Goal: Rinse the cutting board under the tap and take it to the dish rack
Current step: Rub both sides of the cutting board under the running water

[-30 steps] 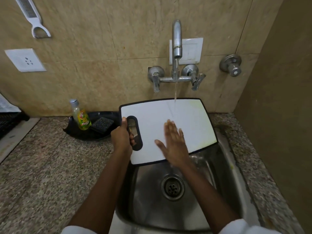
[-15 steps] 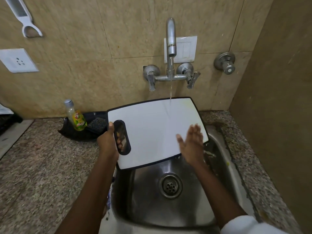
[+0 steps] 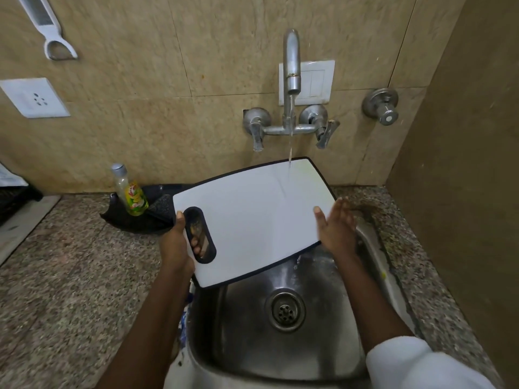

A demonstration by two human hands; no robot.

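The cutting board [image 3: 252, 217], white with a dark rim, is held over the sink [image 3: 241, 341], tilted so that its near edge hangs lower than its far edge. The left hand [image 3: 175, 242] grips it at the handle slot: the thumb lies along the board's left edge and the fingers [image 3: 196, 247] curl through the slot from below. The left forearm reaches up from the bottom of the view, roughly straight.

The right hand [image 3: 335, 228] is at the board's right edge, fingers straight and close together, pointing away from the body, palm turned toward the board. Its thumb lies at the edge of the white face; whether the palm presses the rim cannot be told. It holds nothing. The right forearm rises from a white sleeve [image 3: 407, 363] at the lower right.

A thin stream of water [image 3: 290, 153] falls from the tap [image 3: 290, 66] onto the board's far right corner, and water drips from the near edge into the sink above the drain [image 3: 285, 310].

On the speckled counter [image 3: 70, 276], left of the board, a soap bottle [image 3: 130, 192] stands in a black tray [image 3: 134, 223] beside a dark sponge [image 3: 161, 204].
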